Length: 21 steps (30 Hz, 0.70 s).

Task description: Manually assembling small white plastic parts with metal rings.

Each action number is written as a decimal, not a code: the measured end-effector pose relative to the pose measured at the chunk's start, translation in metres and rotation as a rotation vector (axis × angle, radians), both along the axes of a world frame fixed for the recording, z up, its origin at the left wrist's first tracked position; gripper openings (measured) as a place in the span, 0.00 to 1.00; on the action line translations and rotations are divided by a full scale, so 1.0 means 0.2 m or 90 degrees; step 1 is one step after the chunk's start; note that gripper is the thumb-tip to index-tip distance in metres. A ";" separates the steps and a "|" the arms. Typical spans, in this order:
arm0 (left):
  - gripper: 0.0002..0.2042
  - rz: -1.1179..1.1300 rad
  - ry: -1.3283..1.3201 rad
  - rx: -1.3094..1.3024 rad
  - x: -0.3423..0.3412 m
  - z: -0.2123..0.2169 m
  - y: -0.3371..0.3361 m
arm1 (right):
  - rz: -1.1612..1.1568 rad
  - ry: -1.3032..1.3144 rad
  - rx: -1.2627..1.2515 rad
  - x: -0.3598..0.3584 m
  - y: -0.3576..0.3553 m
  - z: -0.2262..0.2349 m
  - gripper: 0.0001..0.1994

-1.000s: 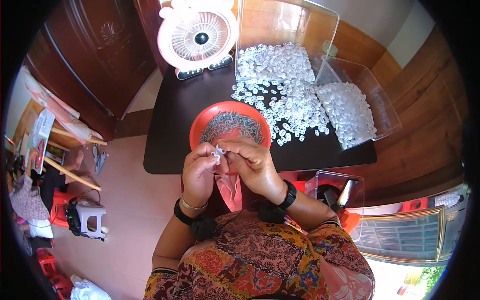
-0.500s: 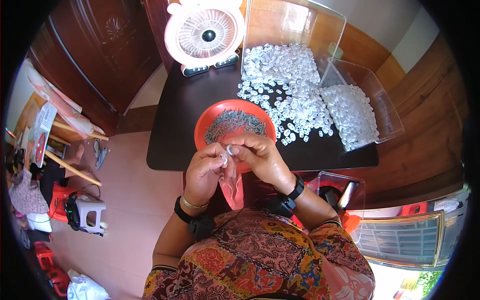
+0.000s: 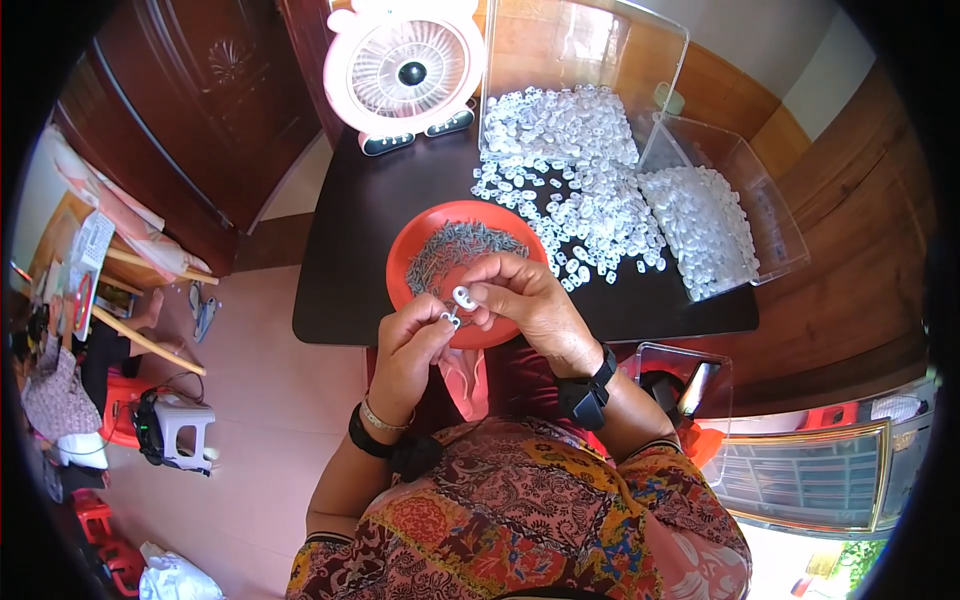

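My right hand (image 3: 525, 305) pinches a small white plastic piece (image 3: 462, 296) over the near rim of a red bowl (image 3: 412, 250) that holds several small grey screws (image 3: 462, 245). My left hand (image 3: 412, 345) sits just below and to the left, its fingertips closed on a small screw (image 3: 449, 320) that touches the white piece. Both hands meet above the front edge of the dark table (image 3: 350, 260). A loose heap of white plastic pieces (image 3: 575, 190) lies on the table beyond the bowl.
A pink desk fan (image 3: 405, 70) stands at the table's far edge. Clear plastic boxes (image 3: 715, 215) on the right hold more white pieces. Another clear box (image 3: 685, 385) sits low by my right side. A small stool (image 3: 170, 425) and clutter lie on the floor at left.
Both hands have stayed together over the bowl's near rim while turning slightly. The white piece now shows at my right fingertips with the screw against it.
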<state>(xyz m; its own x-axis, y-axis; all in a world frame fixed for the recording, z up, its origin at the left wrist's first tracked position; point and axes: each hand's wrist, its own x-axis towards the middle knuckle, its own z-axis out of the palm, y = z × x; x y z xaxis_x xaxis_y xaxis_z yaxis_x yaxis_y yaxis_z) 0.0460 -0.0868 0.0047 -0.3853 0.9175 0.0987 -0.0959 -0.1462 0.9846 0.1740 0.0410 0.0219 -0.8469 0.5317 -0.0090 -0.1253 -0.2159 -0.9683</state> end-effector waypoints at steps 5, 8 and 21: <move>0.08 -0.006 -0.012 -0.014 0.00 -0.02 0.00 | 0.031 0.034 0.007 0.00 0.00 0.00 0.05; 0.08 -0.005 -0.007 -0.016 0.01 -0.03 0.00 | 0.034 0.055 0.028 0.00 0.01 -0.04 0.04; 0.07 0.007 0.049 -0.020 0.01 -0.04 0.00 | -0.010 0.015 0.184 0.01 -0.02 -0.01 0.04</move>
<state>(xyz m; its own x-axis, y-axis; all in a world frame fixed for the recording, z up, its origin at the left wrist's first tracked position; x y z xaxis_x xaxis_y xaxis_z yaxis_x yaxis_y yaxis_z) 0.0474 -0.0875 -0.0040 -0.3878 0.9164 0.0995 -0.0175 -0.1152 0.9932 0.1767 0.0379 0.0197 -0.8369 0.5221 0.1645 -0.1499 0.0705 -0.9862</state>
